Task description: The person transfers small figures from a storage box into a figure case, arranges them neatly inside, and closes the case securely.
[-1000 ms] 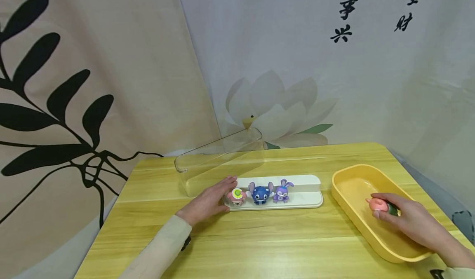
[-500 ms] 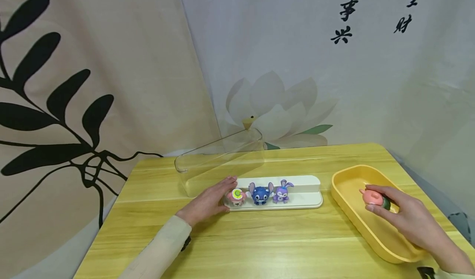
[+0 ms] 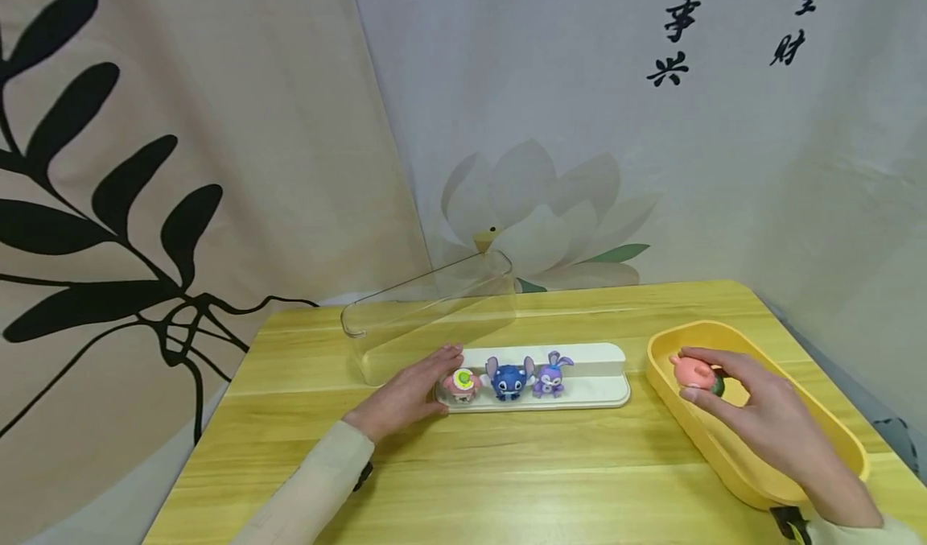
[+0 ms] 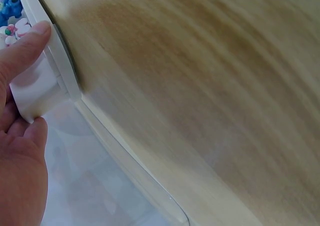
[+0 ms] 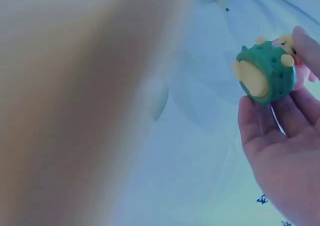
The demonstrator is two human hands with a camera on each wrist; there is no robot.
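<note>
My left hand (image 3: 405, 396) grips the left end of a long white display base (image 3: 594, 392), its thumb on the front edge and other fingers curled round the end. On the base's front step stand a pink figurine (image 3: 461, 384) with a yellow-green round top, a blue big-eared figurine (image 3: 508, 377) and a purple long-eared figurine (image 3: 549, 376). Over the left part of a yellow tray (image 3: 713, 446), my right hand (image 3: 778, 424) pinches a pink-and-green figurine (image 3: 694, 373) between thumb and fingers. Its green spotted body (image 5: 275, 71) and cream base show in the right wrist view.
Behind the base, a clear plastic cover (image 3: 434, 311) stands tilted on the wooden table (image 3: 536, 481). The yellow tray lies at the right side of the table. A printed curtain (image 3: 290, 126) hangs behind the table's back edge.
My right hand has moved left and away from me with the pink-and-green figurine, from the tray's middle to its left side. The left hand and white base stay where they were.
</note>
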